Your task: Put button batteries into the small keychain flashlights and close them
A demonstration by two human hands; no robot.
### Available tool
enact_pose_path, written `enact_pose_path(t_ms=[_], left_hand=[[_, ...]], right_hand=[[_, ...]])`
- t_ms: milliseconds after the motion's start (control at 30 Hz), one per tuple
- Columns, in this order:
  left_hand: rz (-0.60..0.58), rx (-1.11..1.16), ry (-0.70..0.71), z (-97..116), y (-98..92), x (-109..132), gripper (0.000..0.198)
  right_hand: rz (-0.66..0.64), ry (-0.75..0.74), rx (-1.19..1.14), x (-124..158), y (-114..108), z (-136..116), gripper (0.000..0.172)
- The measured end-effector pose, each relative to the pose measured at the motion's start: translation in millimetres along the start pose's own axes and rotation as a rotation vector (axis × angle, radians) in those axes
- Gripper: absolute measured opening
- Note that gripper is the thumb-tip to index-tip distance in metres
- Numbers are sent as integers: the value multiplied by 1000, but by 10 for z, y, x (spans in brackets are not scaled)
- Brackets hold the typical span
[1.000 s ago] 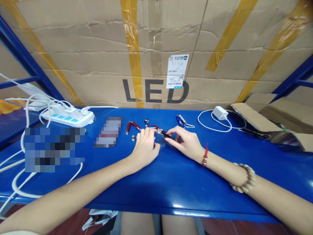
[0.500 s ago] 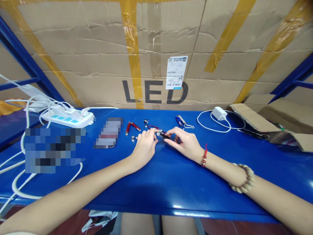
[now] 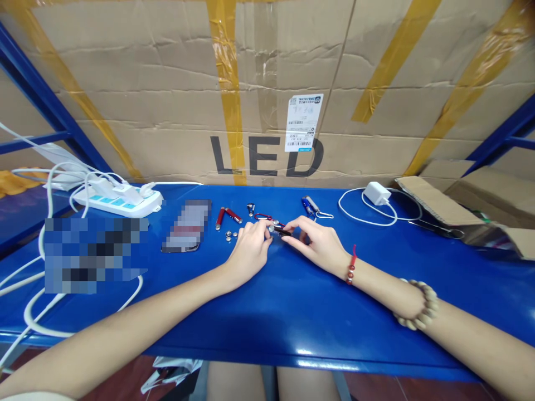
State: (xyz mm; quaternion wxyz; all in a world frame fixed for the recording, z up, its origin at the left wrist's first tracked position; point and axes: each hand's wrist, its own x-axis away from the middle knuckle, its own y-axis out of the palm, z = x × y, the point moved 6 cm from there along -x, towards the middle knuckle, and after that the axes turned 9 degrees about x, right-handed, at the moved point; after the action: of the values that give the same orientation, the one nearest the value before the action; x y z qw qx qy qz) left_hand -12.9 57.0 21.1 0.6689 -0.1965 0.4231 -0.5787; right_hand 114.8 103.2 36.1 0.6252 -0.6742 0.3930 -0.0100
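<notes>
The right hand (image 3: 320, 242) is pinching a dark piece (image 3: 283, 231). The left hand (image 3: 249, 249) is curling beside it, its grip being unclear.

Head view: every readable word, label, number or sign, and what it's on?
"LED": big black letters on the large brown cardboard box.
White rectangular paper label on that box: barcodes and fine print, too small and blurred to read.
Dark rectangular phone-like slab: pixelated, unreadable.
Slim dark piece in the right hand: no legible text.
</notes>
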Motion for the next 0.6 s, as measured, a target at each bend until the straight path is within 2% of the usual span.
enact_pose_path(t_ms=[100, 267, 600], left_hand=[[4, -64, 17, 9, 7, 1, 8], [14, -148, 42, 10, 16, 2, 12], [24, -98, 38, -20, -7, -9, 12]], right_hand=[[5, -9, 3, 2, -2, 0, 22], [5, -13, 6, 1, 0, -4, 22], [-6, -4, 4, 0, 7, 6, 21]])
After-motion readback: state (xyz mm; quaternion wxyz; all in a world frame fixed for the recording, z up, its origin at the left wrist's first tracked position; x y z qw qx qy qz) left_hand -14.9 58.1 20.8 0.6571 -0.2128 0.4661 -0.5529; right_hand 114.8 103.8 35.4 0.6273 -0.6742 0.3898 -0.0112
